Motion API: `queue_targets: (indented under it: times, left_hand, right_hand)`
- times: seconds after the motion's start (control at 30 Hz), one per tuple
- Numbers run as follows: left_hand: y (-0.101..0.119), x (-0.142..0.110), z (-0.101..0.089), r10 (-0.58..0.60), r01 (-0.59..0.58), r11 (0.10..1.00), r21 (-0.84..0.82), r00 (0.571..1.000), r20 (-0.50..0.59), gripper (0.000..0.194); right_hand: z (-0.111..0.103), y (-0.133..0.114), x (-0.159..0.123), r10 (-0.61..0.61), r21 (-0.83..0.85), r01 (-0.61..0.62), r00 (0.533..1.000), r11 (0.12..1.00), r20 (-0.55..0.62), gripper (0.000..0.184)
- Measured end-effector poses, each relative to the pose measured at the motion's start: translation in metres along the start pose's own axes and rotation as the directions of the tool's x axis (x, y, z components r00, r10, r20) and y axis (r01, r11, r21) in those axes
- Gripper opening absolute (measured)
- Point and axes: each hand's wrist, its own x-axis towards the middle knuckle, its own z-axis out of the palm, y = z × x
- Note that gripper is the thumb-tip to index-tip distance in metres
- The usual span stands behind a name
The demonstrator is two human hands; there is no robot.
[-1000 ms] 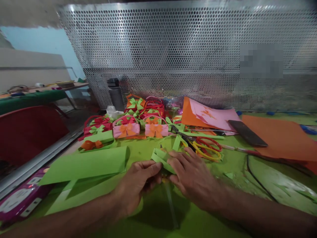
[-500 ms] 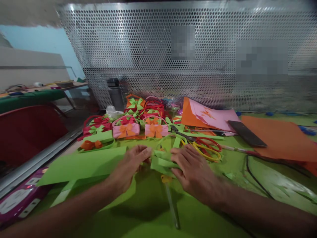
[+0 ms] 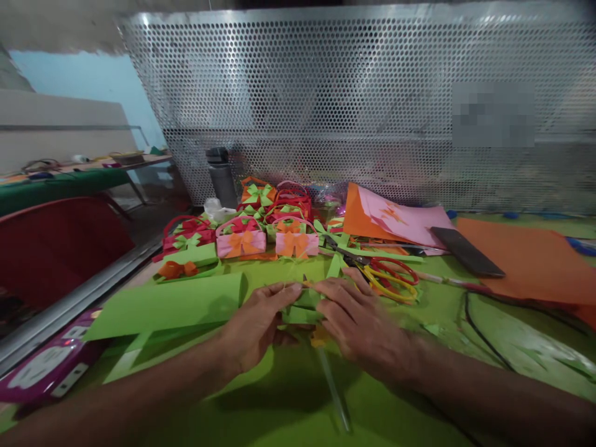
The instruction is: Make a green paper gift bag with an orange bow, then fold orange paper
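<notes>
Between my hands is a small folded piece of green paper (image 3: 302, 315), box-like in shape and partly covered by my fingers. My left hand (image 3: 261, 313) pinches its left side, thumb on top and fingers tucked beneath. The right side is gripped by my right hand (image 3: 356, 316), its fingers bent over the top edge. Just below the paper, a glue gun stick or clear thin tube with a yellow end (image 3: 333, 391) lies on the green tabletop (image 3: 261, 410). A larger rolled sheet of green paper (image 3: 172, 307) rests left of my left hand.
Small paper handbags with bows (image 3: 241, 242) stand behind my hands. Scissors with yellow and red handles (image 3: 393, 279) lie to the right, near a dark phone (image 3: 465, 251), pink sheets (image 3: 410, 217) and orange paper (image 3: 535, 257). A purple power strip (image 3: 51, 366) is at left, a bottle (image 3: 222, 180) at back.
My left hand came off the green paper half a second ago, moving up and left, and now grips it again. My right hand has kept hold of it throughout.
</notes>
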Motion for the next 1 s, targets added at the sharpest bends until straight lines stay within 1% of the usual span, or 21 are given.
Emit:
queue_targets:
  times: [0.07, 0.17, 0.27, 0.37, 0.47, 0.53, 0.73, 0.87, 1.0]
  left_hand:
    - [-0.001, 0.000, 0.000, 0.063, -0.064, 0.998, -0.030, 0.997, -0.042, 0.031]
    - [-0.001, 0.001, -0.002, 0.155, -0.156, 0.988, 0.005, 0.983, -0.094, 0.030]
    - [0.000, 0.000, -0.006, 0.219, -0.215, 0.975, 0.059, 0.972, -0.090, 0.026]
    - [0.001, 0.000, -0.009, 0.257, -0.252, 0.966, 0.060, 0.961, -0.103, 0.022]
    - [0.003, 0.000, -0.009, 0.264, -0.255, 0.964, 0.077, 0.952, -0.157, 0.024]
    - [0.004, 0.000, -0.009, 0.260, -0.246, 0.964, 0.099, 0.950, -0.172, 0.026]
    - [0.008, 0.000, -0.013, 0.239, -0.223, 0.964, 0.145, 0.965, -0.106, 0.027]
    - [0.008, 0.002, -0.018, 0.258, -0.240, 0.954, 0.179, 0.962, -0.087, 0.030]
    - [0.007, 0.003, -0.021, 0.242, -0.223, 0.951, 0.215, 0.968, -0.066, 0.031]
  right_hand:
    - [-0.001, 0.000, 0.001, 0.027, -0.010, -0.027, 1.000, 1.000, 0.013, 0.011]
    - [-0.004, 0.002, 0.004, 0.095, -0.034, -0.095, 0.995, 0.995, 0.001, 0.007]
    - [-0.007, 0.004, 0.006, 0.140, -0.062, -0.142, 0.989, 0.988, -0.044, 0.012]
    - [-0.009, 0.005, 0.007, 0.139, -0.116, -0.150, 0.986, 0.982, -0.095, 0.014]
    - [-0.009, 0.006, 0.006, 0.128, -0.184, -0.147, 0.986, 0.972, -0.109, 0.010]
    - [-0.008, 0.007, 0.006, 0.131, -0.196, -0.150, 0.986, 0.969, -0.105, 0.010]
    - [-0.006, 0.012, 0.005, 0.172, -0.150, -0.182, 0.982, 0.972, -0.078, 0.007]
    - [-0.005, 0.015, 0.005, 0.203, -0.119, -0.211, 0.976, 0.970, -0.077, 0.011]
    - [-0.007, 0.017, 0.008, 0.256, -0.060, -0.261, 0.963, 0.963, -0.086, 0.014]
